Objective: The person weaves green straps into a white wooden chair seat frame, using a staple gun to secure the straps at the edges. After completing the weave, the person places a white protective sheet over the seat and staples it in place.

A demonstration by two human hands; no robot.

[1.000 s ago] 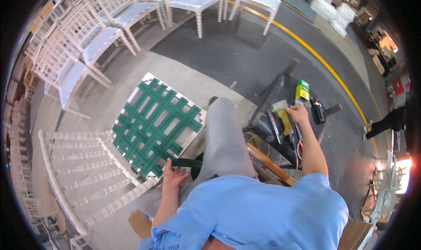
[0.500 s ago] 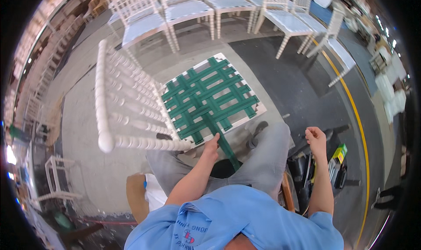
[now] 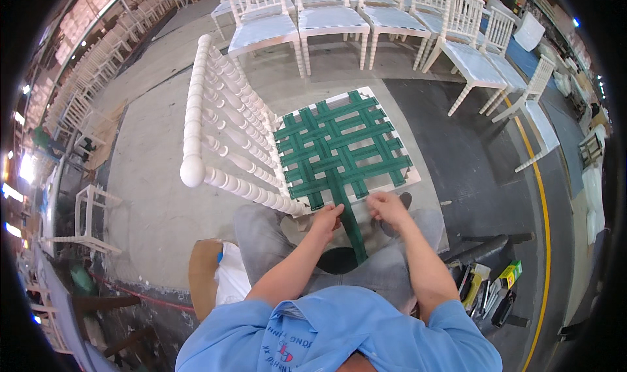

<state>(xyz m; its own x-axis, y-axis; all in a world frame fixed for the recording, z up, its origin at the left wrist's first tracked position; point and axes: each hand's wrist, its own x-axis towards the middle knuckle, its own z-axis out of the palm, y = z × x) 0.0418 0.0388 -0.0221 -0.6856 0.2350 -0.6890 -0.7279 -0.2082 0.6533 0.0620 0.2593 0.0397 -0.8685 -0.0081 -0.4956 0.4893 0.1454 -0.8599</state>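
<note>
A white chair with turned spindles stands before me, its back toward the left. Green webbing straps cross over and under each other on its seat frame. One loose green webbing strap hangs from the near edge of the seat down between my knees. My left hand is closed on that strap just below the frame. Right of the strap, my right hand is near the seat's front edge, fingers pinched together; whatever they may hold is too small to make out.
White chairs with pale seats line the far side. At my right lie hand tools and a yellow-green box. A small white frame stands at left. A yellow line marks the floor at right.
My right hand has come from beside the tools at right to the seat's near edge. My left hand stays on the strap. The view has shifted, so the chair appears farther right.
</note>
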